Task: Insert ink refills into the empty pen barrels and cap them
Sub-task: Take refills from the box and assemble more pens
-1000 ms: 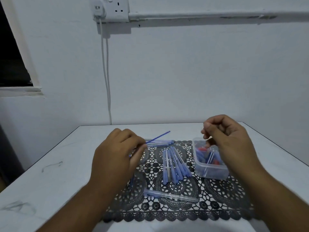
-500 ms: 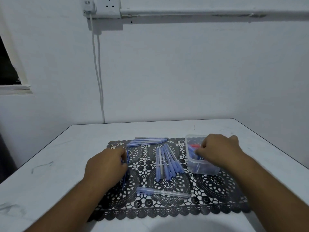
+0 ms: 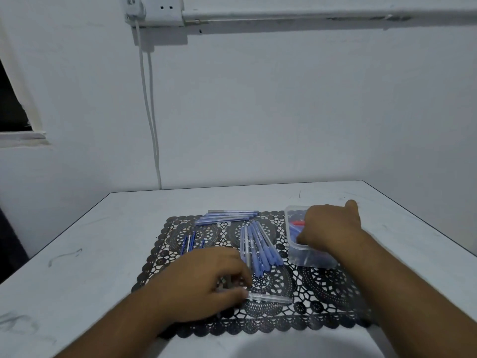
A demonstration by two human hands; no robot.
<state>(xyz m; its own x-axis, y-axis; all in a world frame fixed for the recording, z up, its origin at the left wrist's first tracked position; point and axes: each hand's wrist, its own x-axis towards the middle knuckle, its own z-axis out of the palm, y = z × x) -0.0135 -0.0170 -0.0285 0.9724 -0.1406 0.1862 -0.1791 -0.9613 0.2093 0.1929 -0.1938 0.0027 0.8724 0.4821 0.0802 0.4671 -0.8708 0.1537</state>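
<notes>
Both forearms were bare up to the frame's edge, with no sleeve showing. The left hand (image 3: 206,280) and right hand (image 3: 330,228) wore no gloves, rings or watch.

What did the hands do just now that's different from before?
The left hand came down from holding a thin refill in the air to the clear pen barrel at the mat's front. The right hand dropped into the plastic tub. The pen piles stayed put.

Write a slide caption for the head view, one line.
Left hand grips a clear pen barrel on the lace mat; right hand reaches into the plastic container.
</notes>
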